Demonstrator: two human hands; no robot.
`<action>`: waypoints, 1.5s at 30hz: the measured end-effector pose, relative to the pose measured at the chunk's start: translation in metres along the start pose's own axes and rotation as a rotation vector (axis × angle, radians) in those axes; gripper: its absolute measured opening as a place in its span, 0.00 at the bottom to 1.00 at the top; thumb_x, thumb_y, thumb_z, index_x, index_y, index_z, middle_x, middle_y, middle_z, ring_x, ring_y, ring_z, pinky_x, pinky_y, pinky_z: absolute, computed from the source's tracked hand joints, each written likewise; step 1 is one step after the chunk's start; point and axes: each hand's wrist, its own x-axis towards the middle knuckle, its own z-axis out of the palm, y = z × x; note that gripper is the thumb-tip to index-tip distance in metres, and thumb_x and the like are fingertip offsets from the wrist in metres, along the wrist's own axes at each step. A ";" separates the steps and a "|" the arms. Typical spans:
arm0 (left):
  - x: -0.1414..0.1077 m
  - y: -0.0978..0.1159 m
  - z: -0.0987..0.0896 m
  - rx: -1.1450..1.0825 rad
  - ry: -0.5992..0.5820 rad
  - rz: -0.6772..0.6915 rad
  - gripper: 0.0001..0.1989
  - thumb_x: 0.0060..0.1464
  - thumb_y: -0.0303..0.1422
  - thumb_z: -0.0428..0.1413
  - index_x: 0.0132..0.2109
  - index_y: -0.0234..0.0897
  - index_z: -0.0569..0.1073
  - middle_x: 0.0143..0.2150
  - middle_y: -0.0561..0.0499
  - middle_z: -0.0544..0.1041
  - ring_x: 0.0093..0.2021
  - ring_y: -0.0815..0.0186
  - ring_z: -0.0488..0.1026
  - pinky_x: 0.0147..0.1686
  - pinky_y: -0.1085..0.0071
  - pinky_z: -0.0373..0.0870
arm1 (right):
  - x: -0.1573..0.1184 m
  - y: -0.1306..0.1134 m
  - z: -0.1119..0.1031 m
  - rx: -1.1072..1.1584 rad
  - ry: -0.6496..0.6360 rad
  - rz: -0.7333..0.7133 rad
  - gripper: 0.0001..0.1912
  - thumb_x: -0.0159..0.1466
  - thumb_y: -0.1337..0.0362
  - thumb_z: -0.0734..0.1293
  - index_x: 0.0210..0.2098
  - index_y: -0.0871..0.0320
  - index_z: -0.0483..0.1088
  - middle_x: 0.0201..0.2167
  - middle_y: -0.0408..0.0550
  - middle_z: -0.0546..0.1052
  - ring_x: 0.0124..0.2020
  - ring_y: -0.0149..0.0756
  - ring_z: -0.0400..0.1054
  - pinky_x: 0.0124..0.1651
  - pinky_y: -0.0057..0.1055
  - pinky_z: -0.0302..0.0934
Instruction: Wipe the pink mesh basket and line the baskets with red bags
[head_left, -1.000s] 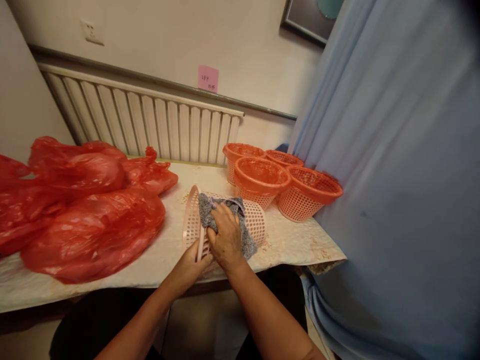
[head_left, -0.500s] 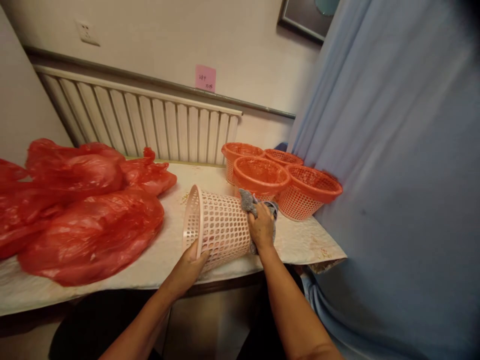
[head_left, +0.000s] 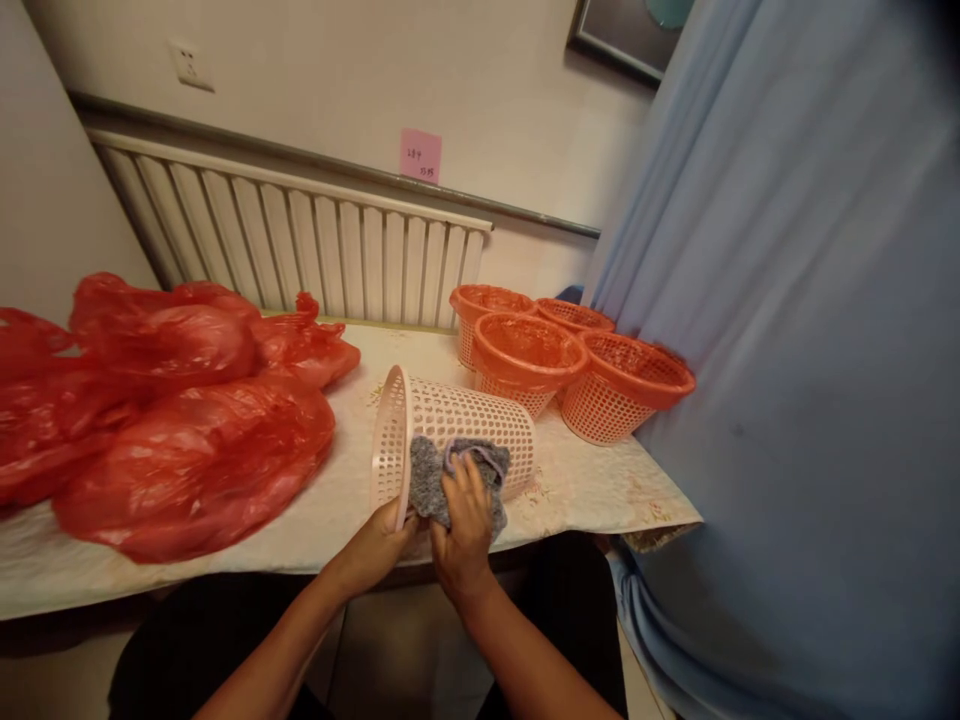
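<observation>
A pale pink perforated plastic wastebasket [head_left: 480, 415] lies on its side at the table's front edge, its mouth facing left. My left hand [head_left: 375, 550] grips the lower part of its rim, thumb inside the mouth. Against the basket's near side, my right hand [head_left: 465, 520] presses a grey cloth [head_left: 429, 480] with a purplish edge. Part of the cloth is hidden under my fingers.
Several similar baskets lined with red bags [head_left: 529, 350] stand at the back right, beside a blue curtain [head_left: 787, 400]. Filled red plastic bags [head_left: 202, 460] cover the left of the cloth-covered table [head_left: 592, 495]. A radiator [head_left: 300, 230] runs behind.
My right hand has moved the cloth from the basket's base end leftward and down onto its near side, close to the rim. My left hand keeps its hold on the rim.
</observation>
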 end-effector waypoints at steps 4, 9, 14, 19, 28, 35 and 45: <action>-0.006 -0.019 0.000 0.059 -0.044 0.046 0.24 0.62 0.42 0.48 0.59 0.32 0.69 0.59 0.42 0.73 0.60 0.55 0.68 0.64 0.56 0.58 | 0.036 -0.013 0.002 0.039 0.004 -0.031 0.25 0.59 0.72 0.58 0.55 0.62 0.65 0.62 0.57 0.66 0.68 0.45 0.50 0.63 0.48 0.49; -0.010 -0.036 -0.002 0.131 -0.065 0.065 0.22 0.61 0.41 0.49 0.57 0.35 0.72 0.58 0.44 0.74 0.63 0.54 0.65 0.66 0.54 0.54 | 0.084 -0.011 -0.001 0.031 -0.054 -0.001 0.22 0.58 0.72 0.61 0.53 0.58 0.68 0.61 0.50 0.68 0.66 0.42 0.54 0.64 0.45 0.48; -0.006 -0.028 0.000 0.092 -0.081 0.043 0.21 0.58 0.38 0.52 0.55 0.35 0.74 0.57 0.43 0.75 0.63 0.53 0.66 0.66 0.53 0.53 | 0.088 -0.014 -0.002 0.013 -0.097 0.062 0.22 0.58 0.72 0.61 0.52 0.56 0.68 0.61 0.47 0.68 0.65 0.42 0.55 0.64 0.44 0.49; 0.008 0.006 0.007 -0.101 0.093 -0.018 0.28 0.57 0.41 0.54 0.61 0.32 0.66 0.58 0.41 0.74 0.57 0.52 0.71 0.59 0.54 0.66 | 0.075 -0.016 -0.005 0.025 -0.096 0.077 0.23 0.58 0.72 0.61 0.52 0.56 0.68 0.61 0.48 0.68 0.66 0.40 0.54 0.65 0.43 0.50; 0.006 0.017 0.005 -0.023 0.112 -0.025 0.27 0.59 0.43 0.50 0.59 0.28 0.68 0.59 0.39 0.73 0.59 0.52 0.69 0.63 0.53 0.60 | 0.087 0.063 -0.008 -0.073 -0.123 0.177 0.19 0.61 0.70 0.61 0.51 0.56 0.70 0.57 0.50 0.72 0.61 0.41 0.59 0.64 0.42 0.51; 0.002 0.014 0.002 0.007 0.091 -0.002 0.26 0.58 0.45 0.51 0.56 0.32 0.72 0.56 0.43 0.76 0.57 0.52 0.71 0.62 0.54 0.61 | 0.063 0.133 -0.026 -0.074 0.165 0.456 0.16 0.62 0.67 0.58 0.46 0.60 0.72 0.48 0.56 0.76 0.52 0.43 0.66 0.59 0.44 0.57; 0.004 0.005 -0.002 0.000 0.021 0.005 0.26 0.58 0.45 0.51 0.55 0.32 0.73 0.53 0.43 0.78 0.56 0.52 0.71 0.62 0.54 0.61 | -0.003 0.015 0.004 0.005 0.112 0.168 0.25 0.59 0.72 0.57 0.56 0.63 0.65 0.61 0.58 0.66 0.68 0.45 0.51 0.64 0.50 0.52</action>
